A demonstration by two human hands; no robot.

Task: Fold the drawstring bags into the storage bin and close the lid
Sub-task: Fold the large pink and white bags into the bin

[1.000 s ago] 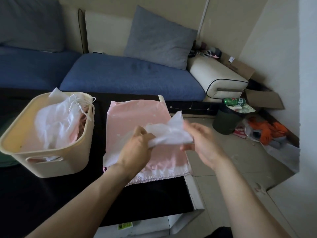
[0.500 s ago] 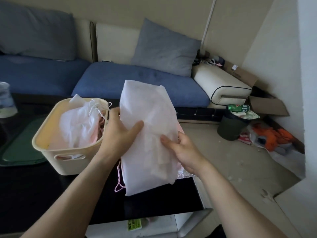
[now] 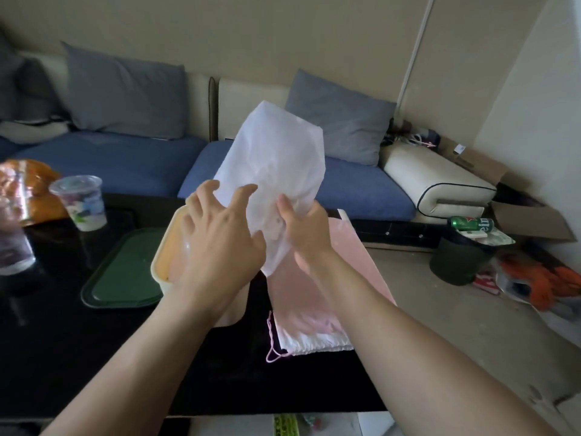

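your right hand (image 3: 306,229) pinches the white drawstring bag (image 3: 273,171) upright above the cream storage bin (image 3: 163,262), left hand (image 3: 220,237) fingers spread wide beside it, so fold it flat before lowering.

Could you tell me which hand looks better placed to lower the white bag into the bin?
Probably the right hand: it grips the white bag, while the left hand is spread open over the bin.
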